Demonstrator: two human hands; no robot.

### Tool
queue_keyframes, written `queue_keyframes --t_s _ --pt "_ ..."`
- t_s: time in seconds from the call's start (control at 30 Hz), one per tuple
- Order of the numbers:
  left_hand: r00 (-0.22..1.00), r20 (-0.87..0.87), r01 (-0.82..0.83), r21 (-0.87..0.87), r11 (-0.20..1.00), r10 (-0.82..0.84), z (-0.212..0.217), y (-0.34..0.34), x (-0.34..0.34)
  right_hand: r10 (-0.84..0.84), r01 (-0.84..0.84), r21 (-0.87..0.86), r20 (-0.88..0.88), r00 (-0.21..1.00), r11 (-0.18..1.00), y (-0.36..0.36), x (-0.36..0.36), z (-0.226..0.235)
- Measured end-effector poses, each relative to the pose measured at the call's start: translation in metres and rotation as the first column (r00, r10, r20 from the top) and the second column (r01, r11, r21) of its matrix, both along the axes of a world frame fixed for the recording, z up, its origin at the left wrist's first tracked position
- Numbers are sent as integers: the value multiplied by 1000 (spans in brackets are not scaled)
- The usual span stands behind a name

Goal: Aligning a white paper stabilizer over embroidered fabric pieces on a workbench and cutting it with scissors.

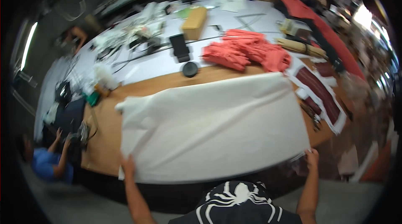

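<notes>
A wide piece of white fabric (209, 128) lies spread over the near part of the brown-topped table, with slanting creases and a wavy far edge. At its near left corner my left hand (128, 165) grips the side edge, slightly blurred. My right hand (312, 157) pinches the near right corner between closed fingers. Between my hands the near edge hangs along the table's front. Just beyond the fabric sits a heap of coral-red cloth (251, 50), beside a round black object (190, 69) and a flat black object (180, 48).
A cardboard box (194, 23) stands farther back. Maroon-and-white fabric pieces (320, 94) and scissors-like metal tools (312, 117) lie at right, near a long red roll (318, 27). At left, a person in blue (52, 163) works beside dark cloth.
</notes>
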State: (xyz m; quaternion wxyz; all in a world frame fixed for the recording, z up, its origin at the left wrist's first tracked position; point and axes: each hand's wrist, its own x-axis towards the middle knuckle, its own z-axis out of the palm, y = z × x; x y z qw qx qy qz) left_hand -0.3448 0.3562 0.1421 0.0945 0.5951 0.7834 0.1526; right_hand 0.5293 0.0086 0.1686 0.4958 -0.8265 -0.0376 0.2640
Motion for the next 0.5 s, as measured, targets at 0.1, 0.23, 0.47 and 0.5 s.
queue_keyframes --t_s 0.1,0.23,0.47,0.5 --pt "984 -154 86 -17 996 -88 38 -6 27 20 -25 45 93 995 999 0 10 -4" --pt "989 -141 14 -148 989 -35 49 -25 51 -5 -6 72 151 988 997 -35 35 -20" --pt "993 -90 -91 -158 983 77 63 -36 43 60 -49 -87 132 989 995 -20 36 -18" --pt "994 -82 -79 -131 988 68 62 -35 42 24 -20 -26 182 983 999 -24 46 -25"
